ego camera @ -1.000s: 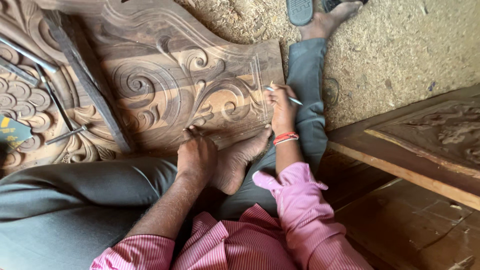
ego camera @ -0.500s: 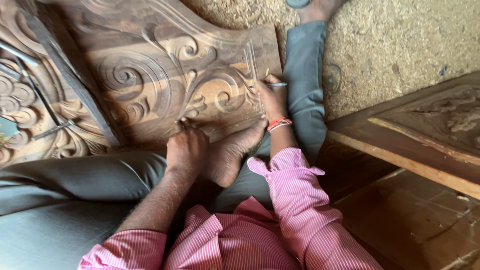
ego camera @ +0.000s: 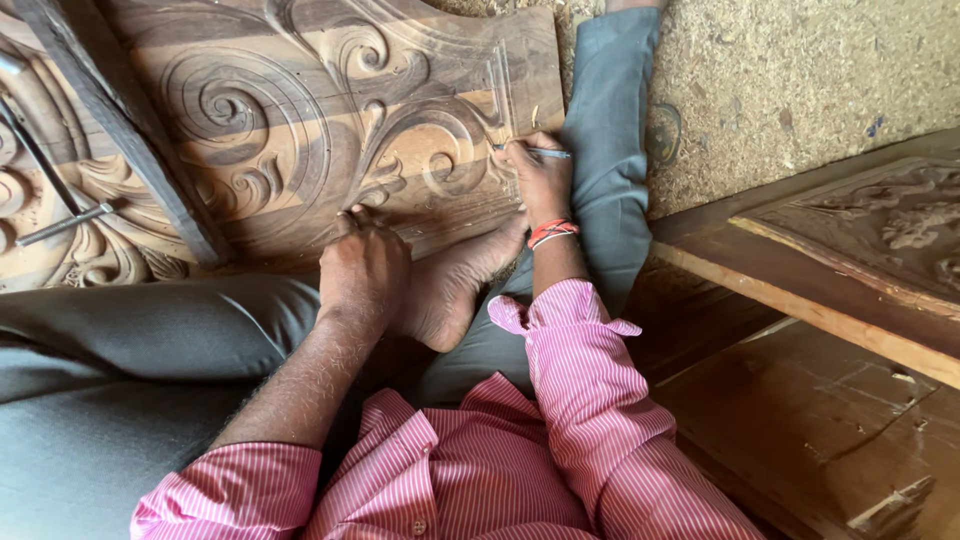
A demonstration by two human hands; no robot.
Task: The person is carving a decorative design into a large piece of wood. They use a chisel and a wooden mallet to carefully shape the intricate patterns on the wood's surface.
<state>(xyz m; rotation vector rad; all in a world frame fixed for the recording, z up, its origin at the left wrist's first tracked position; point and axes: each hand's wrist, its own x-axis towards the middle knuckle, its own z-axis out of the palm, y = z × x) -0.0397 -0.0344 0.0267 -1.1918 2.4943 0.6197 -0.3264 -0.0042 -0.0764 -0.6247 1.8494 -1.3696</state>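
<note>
wooden carved panel [ego camera: 300,110] edge: right hand [ego camera: 540,180] grips pencil [ego camera: 545,153].

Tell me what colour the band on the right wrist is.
The wrist band is red-orange, clearest in the head view, just below the right hand.

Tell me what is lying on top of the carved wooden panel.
On the carved wooden panel: the left hand, the right hand holding a pen, and a bare foot. The carving beneath them is hidden.

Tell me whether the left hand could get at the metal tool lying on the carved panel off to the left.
Probably yes. The left hand rests on the carved panel's lower edge, and the metal tool lies on carved wood to its left. Only a dark wooden strip crosses between, low enough to reach over.
</note>
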